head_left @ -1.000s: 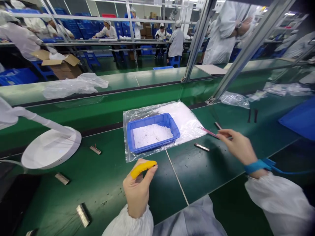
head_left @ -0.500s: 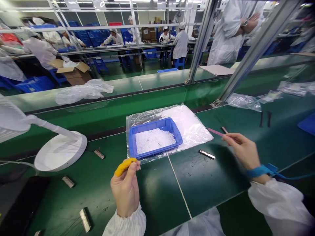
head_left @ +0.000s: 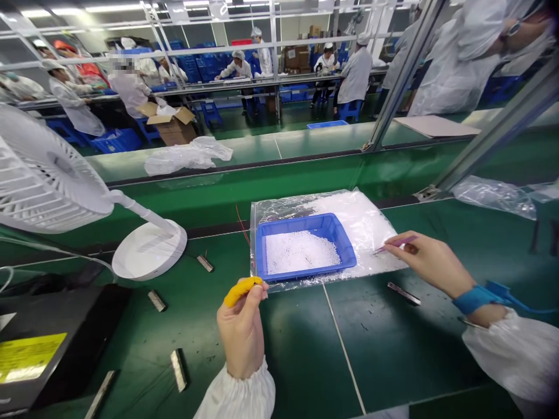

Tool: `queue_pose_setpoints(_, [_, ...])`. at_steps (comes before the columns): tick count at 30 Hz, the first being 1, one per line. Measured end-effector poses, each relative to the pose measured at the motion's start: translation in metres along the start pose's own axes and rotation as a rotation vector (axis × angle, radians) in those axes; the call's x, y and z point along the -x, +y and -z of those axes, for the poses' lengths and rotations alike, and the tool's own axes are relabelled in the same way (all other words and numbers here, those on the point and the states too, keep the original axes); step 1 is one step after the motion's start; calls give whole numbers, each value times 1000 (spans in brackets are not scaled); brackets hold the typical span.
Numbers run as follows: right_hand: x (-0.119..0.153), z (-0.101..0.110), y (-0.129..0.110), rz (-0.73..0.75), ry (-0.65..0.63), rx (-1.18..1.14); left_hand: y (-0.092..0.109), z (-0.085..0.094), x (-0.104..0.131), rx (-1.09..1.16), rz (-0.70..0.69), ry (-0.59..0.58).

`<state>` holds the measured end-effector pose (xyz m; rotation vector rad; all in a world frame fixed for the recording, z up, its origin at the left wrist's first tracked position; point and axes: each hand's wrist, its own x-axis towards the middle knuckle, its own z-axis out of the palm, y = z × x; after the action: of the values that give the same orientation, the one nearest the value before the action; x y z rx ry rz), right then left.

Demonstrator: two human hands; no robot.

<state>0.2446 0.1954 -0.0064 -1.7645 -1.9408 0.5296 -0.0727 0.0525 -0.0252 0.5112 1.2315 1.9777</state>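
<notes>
My left hand (head_left: 243, 331) is raised in front of the blue tray, thumb pressed to the index finger, which wears a yellow finger cot (head_left: 243, 291). Whatever is in that pinch is too small to make out. My right hand (head_left: 430, 262) grips pink-purple tweezers (head_left: 404, 241), their tips pointing left over the right part of a clear plastic bag (head_left: 367, 215) filled with white beads. The blue tray (head_left: 306, 275), resting on the bag, holds loose white beads (head_left: 299, 251). A blue wrist strap (head_left: 474, 298) circles my right wrist.
A white fan (head_left: 151, 250) stands at left beside a black box (head_left: 78, 343) with a yellow label. Small metallic bars (head_left: 178, 369) lie about the green bench; another bar (head_left: 404, 293) is near my right hand. Metal posts (head_left: 406, 75) rise behind. People in white work beyond.
The view has swung left, showing more of the fan and black box. My right hand has brought the tweezers leftward over the bag. My left hand keeps its pinch.
</notes>
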Motion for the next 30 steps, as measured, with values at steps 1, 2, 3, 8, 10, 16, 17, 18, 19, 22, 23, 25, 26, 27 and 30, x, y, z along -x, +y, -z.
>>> queue_pose_setpoints(1, [-3, 2, -4, 6, -28, 12, 0, 0, 0, 0, 0, -2])
queue_pose_setpoints(2, [-5, 5, -9, 11, -39, 18, 1, 0, 1, -1, 0, -7])
queue_pose_setpoints(3, [-7, 10, -15, 17, -34, 16, 1, 0, 1, -3, -2, -14])
queue_pose_setpoints(8, [-4, 27, -60, 76, 3, -62, 5, -1, 2, -23, -28, -71])
queue_pose_setpoints(10, [-5, 22, -78, 160, -46, -104, 6, -2, 3, -27, -42, -78])
queue_pose_setpoints(16, [-20, -15, -102, 398, -226, 73, 8, -2, 5, -53, -36, -71])
queue_pose_setpoints(17, [-22, -20, -103, 415, -246, 109, 9, -2, 5, -59, -31, -69])
queue_pose_setpoints(18, [-24, -25, -103, 428, -263, 136, 9, -2, 5, -62, -27, -67])
queue_pose_setpoints(19, [-26, -28, -103, 439, -277, 154, 10, -2, 5, -64, -23, -65])
queue_pose_setpoints(22, [-30, -36, -103, 466, -302, 196, 11, -3, 5, -69, -13, -59])
queue_pose_setpoints(23, [-31, -38, -102, 473, -306, 210, 11, -3, 6, -72, -10, -61])
queue_pose_setpoints(25, [-32, -40, -101, 483, -307, 232, 12, -3, 6, -78, -3, -70])
queue_pose_setpoints(26, [-33, -40, -100, 488, -307, 241, 13, -2, 7, -78, -1, -74])
queue_pose_setpoints(27, [-33, -40, -99, 494, -306, 248, 13, -2, 7, -80, 2, -77])
queue_pose_setpoints(30, [-35, -38, -96, 515, -300, 263, 13, -2, 8, -87, 1, -78])
